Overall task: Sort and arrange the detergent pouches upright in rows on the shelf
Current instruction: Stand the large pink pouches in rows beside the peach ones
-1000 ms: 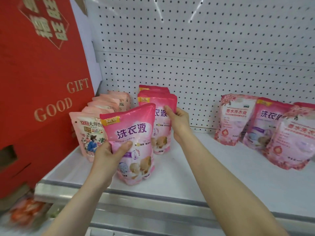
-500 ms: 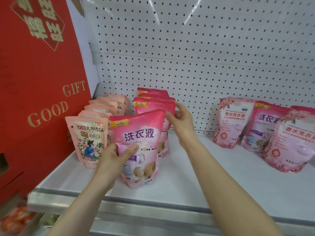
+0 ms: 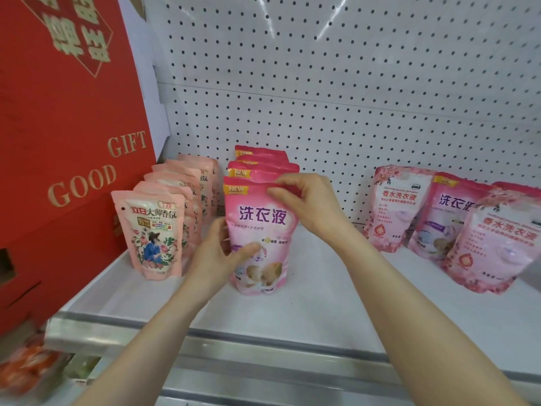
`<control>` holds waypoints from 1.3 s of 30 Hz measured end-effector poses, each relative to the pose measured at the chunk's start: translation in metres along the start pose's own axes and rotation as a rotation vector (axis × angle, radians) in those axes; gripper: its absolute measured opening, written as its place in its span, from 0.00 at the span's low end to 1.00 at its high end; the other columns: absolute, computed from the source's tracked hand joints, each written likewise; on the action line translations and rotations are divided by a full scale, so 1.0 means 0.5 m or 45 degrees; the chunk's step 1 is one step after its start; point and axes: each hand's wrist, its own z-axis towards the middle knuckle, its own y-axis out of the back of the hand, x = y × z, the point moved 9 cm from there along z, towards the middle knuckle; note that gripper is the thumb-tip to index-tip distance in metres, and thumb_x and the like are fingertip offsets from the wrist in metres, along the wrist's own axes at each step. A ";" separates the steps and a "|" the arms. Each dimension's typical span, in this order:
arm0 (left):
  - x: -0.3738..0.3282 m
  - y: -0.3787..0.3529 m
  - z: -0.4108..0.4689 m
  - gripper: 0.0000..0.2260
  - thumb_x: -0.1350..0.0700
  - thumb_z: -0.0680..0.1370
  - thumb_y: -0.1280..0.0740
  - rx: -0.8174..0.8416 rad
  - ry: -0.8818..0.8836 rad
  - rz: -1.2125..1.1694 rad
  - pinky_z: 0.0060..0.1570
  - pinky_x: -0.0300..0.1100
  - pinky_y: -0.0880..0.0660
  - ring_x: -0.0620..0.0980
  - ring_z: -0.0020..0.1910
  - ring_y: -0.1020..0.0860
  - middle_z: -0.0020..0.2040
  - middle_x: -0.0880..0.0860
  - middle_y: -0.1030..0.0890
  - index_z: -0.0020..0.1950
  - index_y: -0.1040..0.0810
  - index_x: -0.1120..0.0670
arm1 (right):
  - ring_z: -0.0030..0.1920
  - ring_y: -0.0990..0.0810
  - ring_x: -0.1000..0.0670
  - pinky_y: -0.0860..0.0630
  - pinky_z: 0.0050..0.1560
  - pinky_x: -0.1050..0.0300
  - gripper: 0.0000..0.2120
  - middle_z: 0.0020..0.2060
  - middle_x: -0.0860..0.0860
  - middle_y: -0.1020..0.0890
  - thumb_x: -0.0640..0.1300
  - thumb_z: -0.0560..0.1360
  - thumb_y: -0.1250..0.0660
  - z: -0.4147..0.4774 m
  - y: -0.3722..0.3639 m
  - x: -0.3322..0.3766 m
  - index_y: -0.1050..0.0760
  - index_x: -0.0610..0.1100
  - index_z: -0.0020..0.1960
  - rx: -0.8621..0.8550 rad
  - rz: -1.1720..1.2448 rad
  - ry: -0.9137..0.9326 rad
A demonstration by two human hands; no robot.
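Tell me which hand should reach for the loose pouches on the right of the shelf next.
Right. The right hand only pinches the front pink pouch's top corner and lies nearer the leaning pouches. The left hand grips the pouch's side, steadying it, farther away.

Open shelf [image 3: 336,303] floor betw. the pink pouch row [image 3: 260,230] and the leaning pouches [image 3: 456,224] at right; front strip also bare. Left blocked: peach pouch row [image 3: 152,230] just beside pink row, red gift box [image 3: 67,142] past it. Pegboard [image 3: 351,98] closes the back.
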 end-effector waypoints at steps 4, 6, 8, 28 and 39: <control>-0.001 -0.019 -0.018 0.40 0.57 0.64 0.20 0.020 -0.069 0.264 0.50 0.37 0.25 0.39 0.55 0.24 0.56 0.37 0.25 0.69 0.37 0.45 | 0.36 0.23 0.45 0.26 0.41 0.50 0.07 0.33 0.50 0.18 0.47 0.77 0.31 0.012 -0.005 -0.012 0.17 0.46 0.43 -0.077 0.031 -0.045; -0.004 -0.021 -0.016 0.39 0.57 0.65 0.21 -0.019 -0.092 0.305 0.47 0.36 0.27 0.42 0.55 0.24 0.54 0.34 0.26 0.70 0.37 0.46 | 0.38 0.21 0.45 0.24 0.43 0.50 0.07 0.35 0.49 0.17 0.47 0.77 0.31 0.020 -0.002 -0.020 0.17 0.46 0.43 -0.133 0.101 -0.103; -0.007 -0.021 -0.014 0.37 0.57 0.66 0.22 -0.034 -0.128 0.363 0.46 0.35 0.28 0.43 0.55 0.24 0.55 0.38 0.25 0.69 0.37 0.46 | 0.37 0.21 0.48 0.23 0.45 0.49 0.08 0.35 0.50 0.16 0.48 0.77 0.31 0.023 -0.002 -0.027 0.16 0.46 0.43 -0.175 0.107 -0.146; -0.083 -0.182 -0.144 0.22 0.66 0.74 0.31 -0.086 -0.598 0.561 0.56 0.44 0.27 0.46 0.54 0.24 0.60 0.48 0.28 0.66 0.27 0.51 | 0.49 0.17 0.49 0.20 0.56 0.43 0.07 0.46 0.51 0.15 0.39 0.77 0.32 -0.398 0.309 -0.303 0.19 0.50 0.51 -1.006 0.179 -0.800; -0.129 -0.683 0.016 0.27 0.57 0.75 0.30 0.383 -0.458 0.583 0.62 0.52 0.27 0.52 0.62 0.27 0.67 0.54 0.30 0.73 0.35 0.52 | 0.50 0.18 0.46 0.20 0.54 0.45 0.13 0.48 0.51 0.17 0.43 0.75 0.29 -0.469 0.607 -0.540 0.25 0.46 0.58 -0.804 -0.015 -1.039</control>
